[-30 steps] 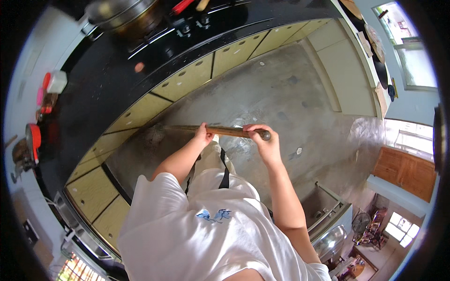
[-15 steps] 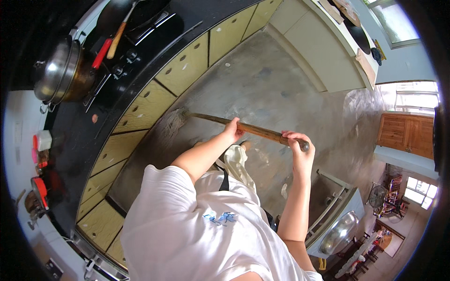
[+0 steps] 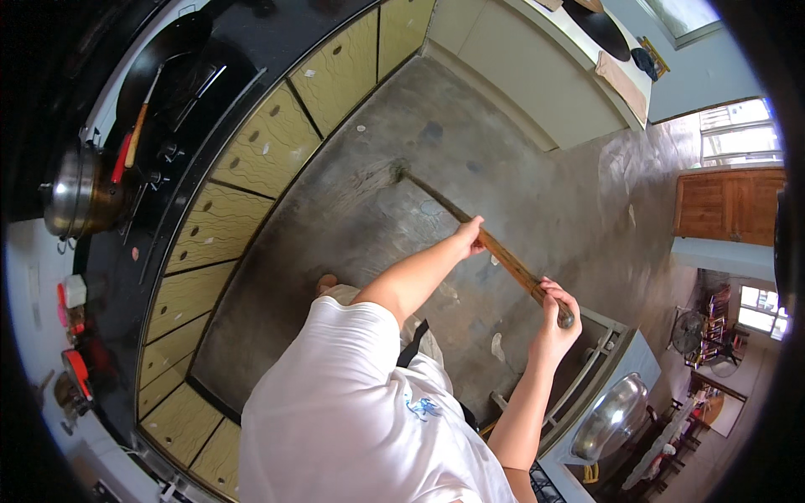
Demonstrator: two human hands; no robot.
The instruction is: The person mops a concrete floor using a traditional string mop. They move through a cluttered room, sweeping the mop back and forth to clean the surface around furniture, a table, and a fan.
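Observation:
A mop's long wooden handle (image 3: 513,267) runs slantwise across the middle of the view. My left hand (image 3: 471,237) is closed round the handle about midway along. Near its rounded upper end, my right hand (image 3: 555,327) grips it with the fingers over the top. The greyish mop head (image 3: 369,186) rests spread on the grey floor (image 3: 335,226), a short way out from the yellow cabinets; its strands look blurred. Below my left forearm one of my feet (image 3: 327,283) shows beside my trouser leg.
Yellow cabinets (image 3: 251,142) line the left under a black counter with a steel pot (image 3: 71,197) and a wok (image 3: 163,63). A pale cabinet (image 3: 503,67) stands at the far side. To the right is a low unit bearing a steel basin (image 3: 612,419).
The mop head has moved right, away from the yellow cabinets. Both hands have shifted right and nearer with the handle, which now slants more steeply. My body has turned and a foot shows at left.

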